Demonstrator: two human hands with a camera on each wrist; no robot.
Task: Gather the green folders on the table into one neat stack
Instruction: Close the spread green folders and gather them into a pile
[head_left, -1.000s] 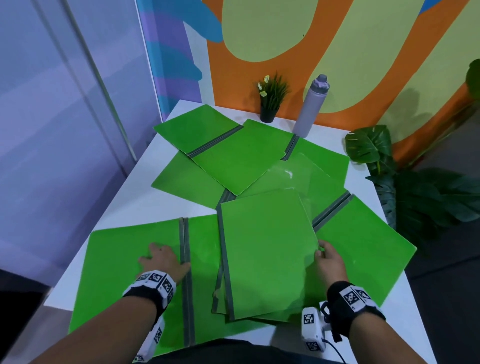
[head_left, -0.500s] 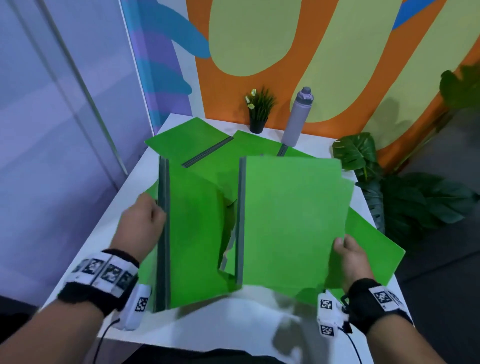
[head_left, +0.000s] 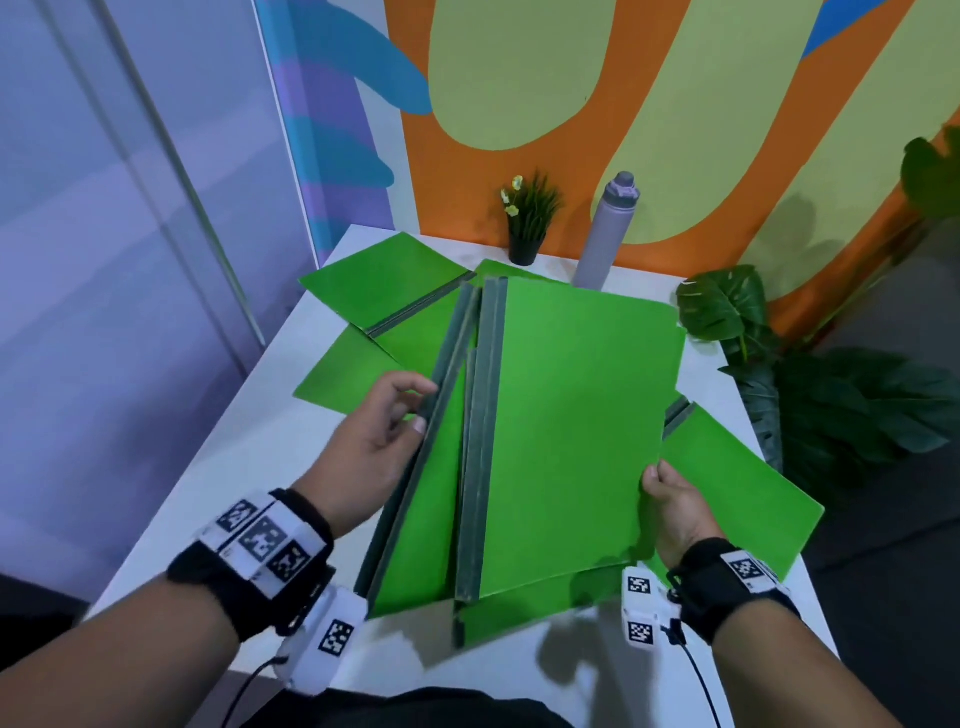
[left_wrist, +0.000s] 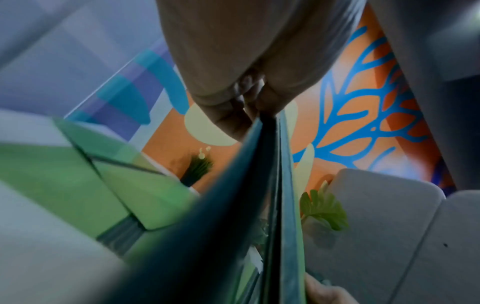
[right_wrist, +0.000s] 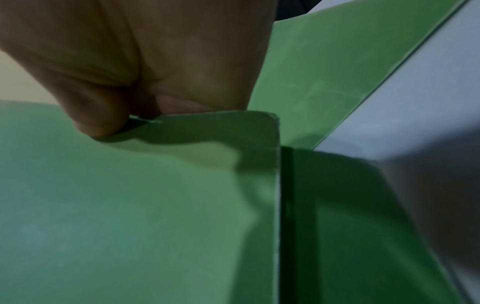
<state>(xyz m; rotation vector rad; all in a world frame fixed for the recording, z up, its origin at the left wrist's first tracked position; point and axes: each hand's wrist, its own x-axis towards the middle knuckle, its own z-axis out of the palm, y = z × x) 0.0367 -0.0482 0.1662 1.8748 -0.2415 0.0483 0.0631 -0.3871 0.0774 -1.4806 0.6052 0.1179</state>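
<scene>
- Right now the left hand (head_left: 382, 441) curls its fingers round the grey spine of a lifted green folder (head_left: 415, 499), tilted up on edge over the near part of the bench (head_left: 218, 467).
- Beside it, the right hand (head_left: 670, 504) pinches the free edge of a second raised bundle of folders (head_left: 571, 441), thumb on top.
- To do this step well, I judge the two spines should be brought parallel, the bottom edges tapped on the bench, then laid flat together.
- Covers look thin, smooth and slightly glossy, with rounded corners and stiff grey strip spines; they will likely flex and slide.
- Further loose folders (head_left: 384, 291) lie overlapping and skewed toward the far side, near a small potted plant (head_left: 527, 223) and a grey bottle (head_left: 605, 234).
</scene>
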